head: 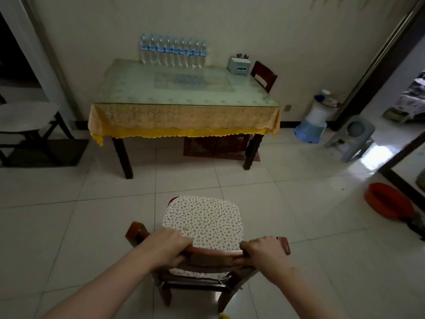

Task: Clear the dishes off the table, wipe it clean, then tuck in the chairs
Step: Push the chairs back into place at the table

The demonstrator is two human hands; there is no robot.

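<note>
Both hands, left (166, 246) and right (264, 252), grip the chair (202, 221) back; the table (184, 88) lies straight ahead, well apart.

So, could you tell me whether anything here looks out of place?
Only the cushioned chair: it stands out on the tiles, well short of the table, gripped at its backrest by the left hand and right hand.

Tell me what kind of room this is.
Most likely a dining area in a home. A table with a yellow lace cloth under glass stands against the wall, a row of water bottles at its back, and both hands grip a cushioned wooden chair on tiled floor.
</note>
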